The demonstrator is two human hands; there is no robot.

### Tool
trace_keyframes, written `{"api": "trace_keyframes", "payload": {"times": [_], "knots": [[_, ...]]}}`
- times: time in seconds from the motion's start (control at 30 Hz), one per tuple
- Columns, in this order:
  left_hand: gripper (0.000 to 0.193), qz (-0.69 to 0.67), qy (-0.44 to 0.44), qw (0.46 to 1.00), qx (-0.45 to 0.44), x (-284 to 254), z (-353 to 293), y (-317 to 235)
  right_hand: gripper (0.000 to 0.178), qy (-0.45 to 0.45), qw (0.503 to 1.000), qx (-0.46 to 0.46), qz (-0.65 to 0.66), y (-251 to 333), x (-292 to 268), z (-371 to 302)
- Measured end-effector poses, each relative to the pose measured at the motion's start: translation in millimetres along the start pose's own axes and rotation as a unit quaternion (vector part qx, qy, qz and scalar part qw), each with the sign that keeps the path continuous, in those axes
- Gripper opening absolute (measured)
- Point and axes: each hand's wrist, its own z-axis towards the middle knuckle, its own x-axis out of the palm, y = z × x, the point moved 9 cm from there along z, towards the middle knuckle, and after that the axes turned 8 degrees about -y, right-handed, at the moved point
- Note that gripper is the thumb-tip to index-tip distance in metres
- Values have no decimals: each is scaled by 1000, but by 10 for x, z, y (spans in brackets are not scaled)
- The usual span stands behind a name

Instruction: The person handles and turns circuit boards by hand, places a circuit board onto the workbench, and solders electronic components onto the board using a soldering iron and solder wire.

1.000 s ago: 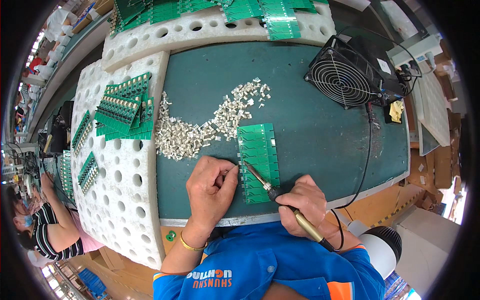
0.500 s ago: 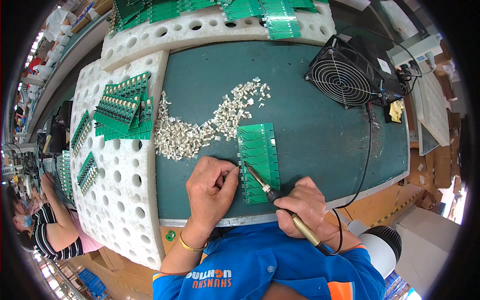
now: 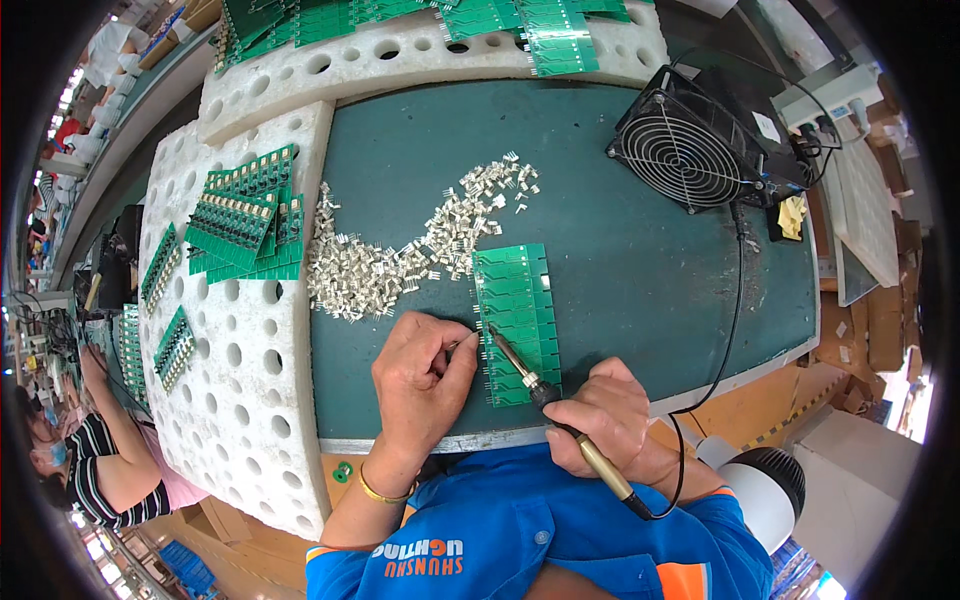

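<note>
On the green tabletop (image 3: 620, 280), 1 green circuit board (image 3: 518, 290) is laid beside a heap of small white connectors (image 3: 365, 278). A soldering iron (image 3: 543, 392) is held by the right hand (image 3: 608, 415), its fingers clamped around the handle, with the tip at the board's left edge. Near that edge, the left hand's (image 3: 425, 370) thumb and forefinger are pinched together; whether anything is gripped cannot be told.

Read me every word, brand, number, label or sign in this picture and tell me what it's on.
Blue shirt: orange and white lettering, upside down here; I won't copy it out.
Black fan: white label, too small to read.
Green board between the hands: fine marks, too small to tell whether they're text.
</note>
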Motion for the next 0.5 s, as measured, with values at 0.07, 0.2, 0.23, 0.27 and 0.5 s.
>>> {"api": "trace_keyframes", "payload": {"times": [0.07,0.2,0.23,0.27,0.5], "knots": [[11,-2,-1,1000,-3,-2,-2,7,27,5,1000,-3,-2,10,6,-1],[11,-2,0,1000,-3,3,-1,11,29,30,1000,2,-6,12,32,-29],[11,-2,0,1000,-6,5,0,13,29,24,1000,-4,-7,20,24,-24],[11,-2,0,1000,-6,3,0,10,30,17,1000,-11,-8,31,18,-19],[11,5,-1,1000,-4,6,7,-13,32,24,999,-23,-20,48,43,-28]]}}
